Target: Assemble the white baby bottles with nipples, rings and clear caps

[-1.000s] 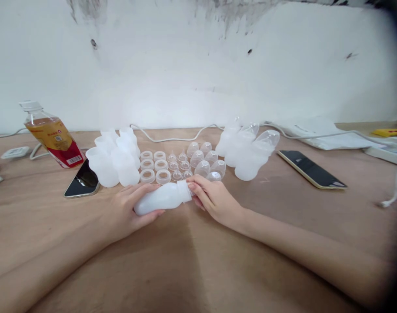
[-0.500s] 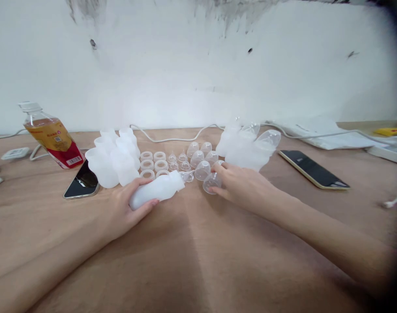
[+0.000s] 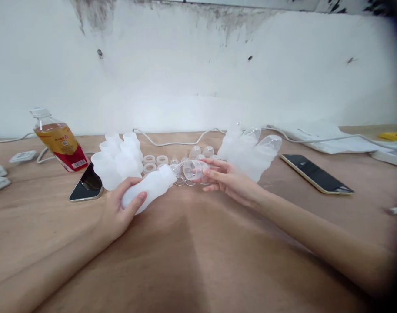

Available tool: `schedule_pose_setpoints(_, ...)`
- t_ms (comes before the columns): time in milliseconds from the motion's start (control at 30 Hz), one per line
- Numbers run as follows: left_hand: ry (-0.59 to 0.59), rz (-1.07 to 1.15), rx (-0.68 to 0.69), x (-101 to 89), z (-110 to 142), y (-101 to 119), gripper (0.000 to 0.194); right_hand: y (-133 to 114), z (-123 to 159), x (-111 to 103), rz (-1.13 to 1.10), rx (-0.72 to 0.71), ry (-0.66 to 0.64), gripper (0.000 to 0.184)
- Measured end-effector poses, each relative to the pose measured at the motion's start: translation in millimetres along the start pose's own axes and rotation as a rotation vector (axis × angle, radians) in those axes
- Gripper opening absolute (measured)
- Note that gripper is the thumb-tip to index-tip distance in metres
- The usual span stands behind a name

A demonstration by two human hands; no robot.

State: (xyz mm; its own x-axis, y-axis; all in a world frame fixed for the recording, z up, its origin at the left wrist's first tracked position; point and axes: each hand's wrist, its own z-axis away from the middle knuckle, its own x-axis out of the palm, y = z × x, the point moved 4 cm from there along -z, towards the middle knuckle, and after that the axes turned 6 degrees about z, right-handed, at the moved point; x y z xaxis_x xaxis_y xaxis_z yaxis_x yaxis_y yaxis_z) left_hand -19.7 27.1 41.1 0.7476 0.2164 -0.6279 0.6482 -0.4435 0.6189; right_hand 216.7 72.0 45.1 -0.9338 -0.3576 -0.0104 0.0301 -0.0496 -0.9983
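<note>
My left hand (image 3: 120, 211) is wrapped round a white plastic bottle (image 3: 149, 188), tilted with its neck up and to the right. My right hand (image 3: 229, 179) pinches a clear dome cap (image 3: 195, 169) just off the bottle's neck, its open end facing the neck. Behind them on the wooden table (image 3: 191, 261) lie white rings (image 3: 155, 160), small clear nipples (image 3: 179, 179) and more clear caps (image 3: 201, 151). A cluster of bare white bottles (image 3: 118, 158) stands at the left, and a cluster of capped bottles (image 3: 248, 150) at the right.
A drink bottle with a red label (image 3: 59, 141) leans at the far left, with a phone (image 3: 87, 184) beside it. A second phone (image 3: 317, 173) lies at the right. White cables (image 3: 172, 141), white cloth (image 3: 315, 132) and adapters (image 3: 18, 156) run along the wall.
My right hand left the bottle's neck, picked a clear cap from the pile and brought it back to the neck. My left hand tilted the bottle's neck upward.
</note>
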Motion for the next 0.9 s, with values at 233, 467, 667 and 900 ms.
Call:
schedule_pose_setpoints(233,0.006,-0.032,0.009,0.6,-0.4,-0.9,0.024,5.0,-0.6,0.2,-0.028,0.002,-0.010,0.035)
schedule_pose_setpoints(467,-0.050,-0.090,0.007,3.1,1.3,4.0,0.027,1.6,3.0,5.8,0.080,-0.088,-0.040,0.042)
schedule_pose_setpoints(667,-0.096,-0.112,0.055,7.0,3.9,6.2,0.030,0.5,7.9,13.4,0.296,-0.203,-0.007,0.046)
schedule_pose_setpoints(900,-0.110,-0.128,0.181,10.0,5.8,9.7,0.027,-0.4,11.8,20.0,0.321,-0.227,-0.028,0.043)
